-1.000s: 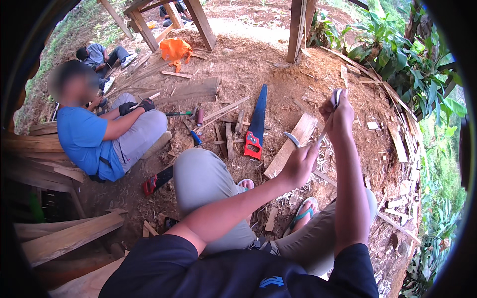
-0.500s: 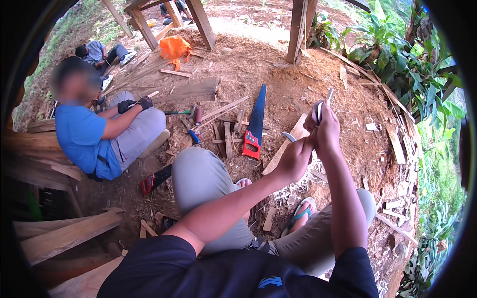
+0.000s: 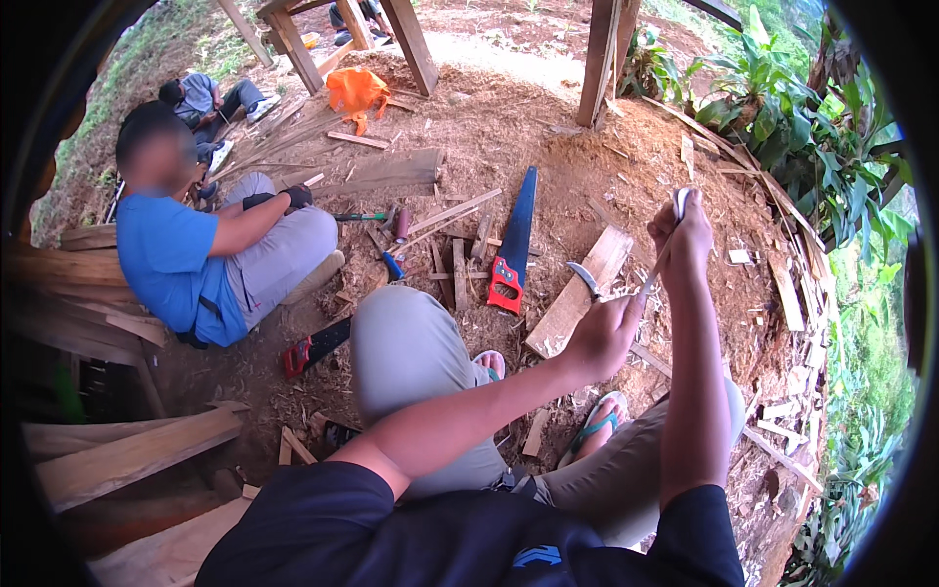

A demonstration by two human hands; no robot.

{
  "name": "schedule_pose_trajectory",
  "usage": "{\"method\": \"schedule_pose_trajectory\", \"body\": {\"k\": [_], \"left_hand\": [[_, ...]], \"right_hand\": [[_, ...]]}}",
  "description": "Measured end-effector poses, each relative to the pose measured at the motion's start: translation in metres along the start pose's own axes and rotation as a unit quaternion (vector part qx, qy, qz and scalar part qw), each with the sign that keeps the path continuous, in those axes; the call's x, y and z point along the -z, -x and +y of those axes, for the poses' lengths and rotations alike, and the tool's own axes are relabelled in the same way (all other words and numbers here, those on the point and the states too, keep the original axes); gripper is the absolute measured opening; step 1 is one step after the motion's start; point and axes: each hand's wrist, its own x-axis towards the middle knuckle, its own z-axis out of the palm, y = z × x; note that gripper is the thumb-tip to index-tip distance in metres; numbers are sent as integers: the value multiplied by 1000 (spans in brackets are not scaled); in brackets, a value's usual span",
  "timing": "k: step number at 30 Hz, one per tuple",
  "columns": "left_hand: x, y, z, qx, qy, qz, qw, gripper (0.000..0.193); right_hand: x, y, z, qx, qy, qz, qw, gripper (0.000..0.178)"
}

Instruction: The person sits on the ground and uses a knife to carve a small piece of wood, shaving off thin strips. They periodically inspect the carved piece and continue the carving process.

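Observation:
My left hand (image 3: 604, 342) is closed round the lower end of a thin, pale stick (image 3: 653, 276), which slants up toward my right hand (image 3: 687, 240). Closed too, the right hand grips a small folded whitish piece (image 3: 681, 201) around the stick's upper part; its material is unclear. Just beyond the left hand, a curved blade (image 3: 585, 278) shows over a flat wooden plank (image 3: 567, 318). The hand hides the rest of it, and I cannot tell whether it touches the fingers.
A red-handled saw (image 3: 513, 245) lies ahead, another saw (image 3: 315, 348) by my left knee. Between them are a green-handled tool (image 3: 360, 216) and wood offcuts (image 3: 460, 274). A person in blue (image 3: 186, 254) sits at left. Posts (image 3: 599, 68) stand beyond; plants (image 3: 773, 117) grow right.
My left hand has come down and nearer, away from the right hand, so the stick now shows between them. The right hand has shifted slightly right. The view has moved a little.

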Motion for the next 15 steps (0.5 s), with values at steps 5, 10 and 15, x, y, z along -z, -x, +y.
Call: {"method": "schedule_pose_trajectory", "body": {"k": [5, 10, 15], "left_hand": [[9, -14, -6, -26, 13, 27, 999, 51], [6, -15, -7, -20, 5, 24, 1000, 48], [15, -19, -4, -9, -4, 11, 1000, 47]], "right_hand": [[-19, 34, 18, -22, -5, -54, 998, 36], [-17, 34, 9, -17, 52, -35, 998, 35], [-18, 34, 16, -38, 17, -110, 993, 33]]}}
